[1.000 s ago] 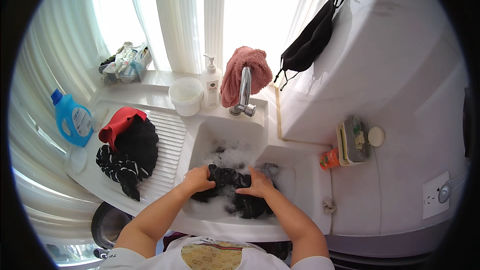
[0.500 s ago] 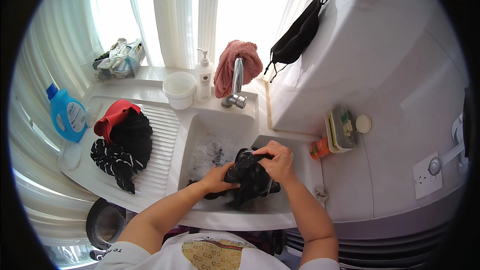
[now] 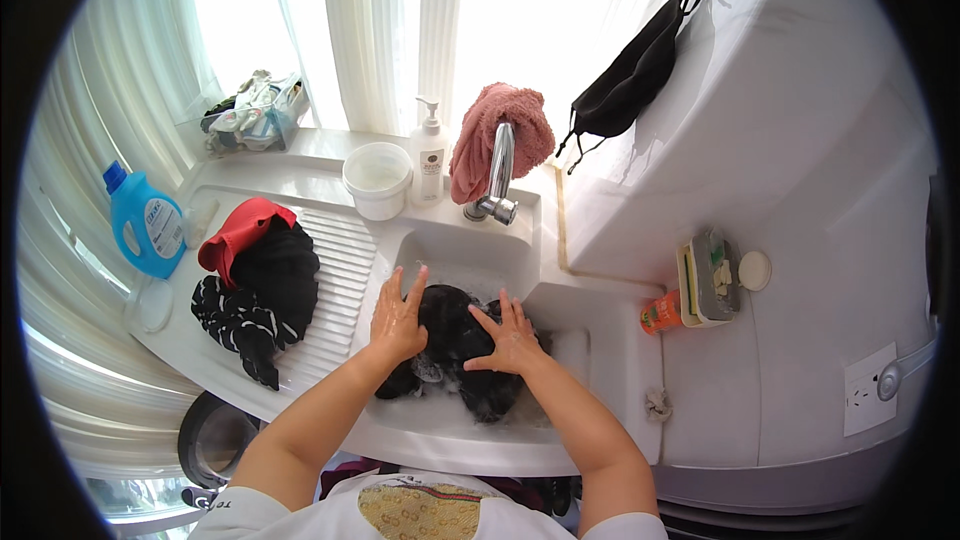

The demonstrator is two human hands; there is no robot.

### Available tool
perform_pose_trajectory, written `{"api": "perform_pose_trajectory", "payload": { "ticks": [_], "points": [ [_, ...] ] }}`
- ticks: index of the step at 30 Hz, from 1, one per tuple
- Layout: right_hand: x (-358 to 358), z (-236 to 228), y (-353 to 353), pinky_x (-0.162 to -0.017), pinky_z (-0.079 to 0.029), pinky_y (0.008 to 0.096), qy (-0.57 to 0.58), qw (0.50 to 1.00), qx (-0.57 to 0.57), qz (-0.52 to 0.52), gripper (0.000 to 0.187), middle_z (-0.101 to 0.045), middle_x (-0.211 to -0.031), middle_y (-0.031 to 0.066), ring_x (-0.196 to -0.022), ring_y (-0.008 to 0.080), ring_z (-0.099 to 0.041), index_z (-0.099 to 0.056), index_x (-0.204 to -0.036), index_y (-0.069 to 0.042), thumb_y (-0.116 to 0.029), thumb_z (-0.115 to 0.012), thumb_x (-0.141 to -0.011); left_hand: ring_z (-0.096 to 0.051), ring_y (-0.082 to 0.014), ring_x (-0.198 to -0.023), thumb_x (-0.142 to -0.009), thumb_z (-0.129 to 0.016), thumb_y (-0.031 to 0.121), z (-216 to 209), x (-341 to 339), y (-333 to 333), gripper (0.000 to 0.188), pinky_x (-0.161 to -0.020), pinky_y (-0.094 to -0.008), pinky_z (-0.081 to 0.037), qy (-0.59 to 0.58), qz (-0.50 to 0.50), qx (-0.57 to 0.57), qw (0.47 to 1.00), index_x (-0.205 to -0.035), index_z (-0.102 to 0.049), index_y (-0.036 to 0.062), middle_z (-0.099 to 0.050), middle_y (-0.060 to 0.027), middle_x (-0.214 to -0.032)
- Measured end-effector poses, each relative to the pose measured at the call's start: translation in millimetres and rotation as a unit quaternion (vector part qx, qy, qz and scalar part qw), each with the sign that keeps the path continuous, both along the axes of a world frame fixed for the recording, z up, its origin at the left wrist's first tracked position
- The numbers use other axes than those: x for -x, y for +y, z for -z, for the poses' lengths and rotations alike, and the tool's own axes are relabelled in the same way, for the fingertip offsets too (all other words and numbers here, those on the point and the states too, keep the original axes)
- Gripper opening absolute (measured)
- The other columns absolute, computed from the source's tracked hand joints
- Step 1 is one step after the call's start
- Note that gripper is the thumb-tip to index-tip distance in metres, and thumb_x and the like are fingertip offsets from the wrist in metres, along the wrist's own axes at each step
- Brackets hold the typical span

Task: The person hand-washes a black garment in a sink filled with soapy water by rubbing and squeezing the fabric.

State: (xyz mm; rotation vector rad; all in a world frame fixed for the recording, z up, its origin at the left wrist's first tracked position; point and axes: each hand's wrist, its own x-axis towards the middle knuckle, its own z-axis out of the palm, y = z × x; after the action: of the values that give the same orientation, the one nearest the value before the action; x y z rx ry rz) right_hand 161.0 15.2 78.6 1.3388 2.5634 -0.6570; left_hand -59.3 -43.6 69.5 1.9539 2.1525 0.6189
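Observation:
A wet black garment [image 3: 452, 332] lies bunched in the white sink [image 3: 372, 418], with suds and cloudy water around it. At its left edge is my left hand [image 3: 400, 320], fingers spread and pointing away from me. My right hand [image 3: 508, 342] is over the garment's right side, its fingers also spread. Neither hand grips the cloth; whether the fingertips press on it I cannot tell. Part of the garment sits under the water, so its kind is unclear.
Left of the sink, a ribbed washboard [image 3: 335, 285] holds black clothes [image 3: 275, 280] and a red cap-like piece [image 3: 243, 237]. Behind stand a blue detergent bottle [image 3: 147, 225], a white tub [image 3: 378, 183], a pump bottle [image 3: 429, 155] and a faucet [image 3: 500, 175] draped with a pink towel [image 3: 485, 130].
Both hands have let go of the black garment and spread their fingers. The cloth has dropped into the sink and lies lower and further left. The view has shifted slightly.

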Motion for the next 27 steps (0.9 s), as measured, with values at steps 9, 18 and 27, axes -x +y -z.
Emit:
{"api": "perform_pose_trajectory", "payload": {
  "ticks": [9, 18, 27],
  "points": [
    [24.3, 127.6, -11.5, -0.11, -0.008, 0.0562, -0.068, 0.995, -0.05, -0.046, 0.074, -0.01, -0.149, 0.0241, -0.137, 0.0425, -0.006, -0.026, -0.144, -0.016, -0.048, -0.054, -0.083, -0.007, -0.0396, -0.139, -0.073, -0.062, 0.039, 77.3, -47.6, 14.4, 0.09, -0.109, -0.0581, -0.002, 0.191, 0.191, 0.344, 0.899, -0.146, -0.018, 0.0105, -0.033, -0.0174, -0.142],
    [56.9, 200.6, 18.7, -0.11, -0.021, 0.046, -0.052, 0.997, 0.057, -0.029, 0.048, -0.04, -0.137, 0.0204, -0.128, 0.0372, -0.035, -0.049, -0.129, -0.004, -0.016, -0.051, -0.082, -0.035, -0.0337, -0.127, -0.074, -0.061, 0.031, 186.5, -26.7, 69.8, 0.061, -0.107, -0.0449, -0.024, 0.036, 0.145, 0.481, 0.864, -0.128, -0.049, 0.0053, -0.049, -0.0154, -0.128],
    [-47.4, 105.0, -4.3, -0.094, -0.04, 0.0423, 0.177, 0.929, -0.186, 0.268, 0.052, -0.047, -0.13, 0.0192, -0.117, 0.0338, -0.047, -0.053, -0.117, 0.005, -0.028, -0.065, -0.08, -0.048, -0.0326, -0.117, -0.071, -0.068, 0.027, 53.7, -27.4, 50.5, 0.064, -0.1, -0.0442, -0.037, 0.146, 0.008, 0.079, 0.986, -0.127, -0.045, 0.0074, -0.054, -0.0202, -0.118]
  ]
}}
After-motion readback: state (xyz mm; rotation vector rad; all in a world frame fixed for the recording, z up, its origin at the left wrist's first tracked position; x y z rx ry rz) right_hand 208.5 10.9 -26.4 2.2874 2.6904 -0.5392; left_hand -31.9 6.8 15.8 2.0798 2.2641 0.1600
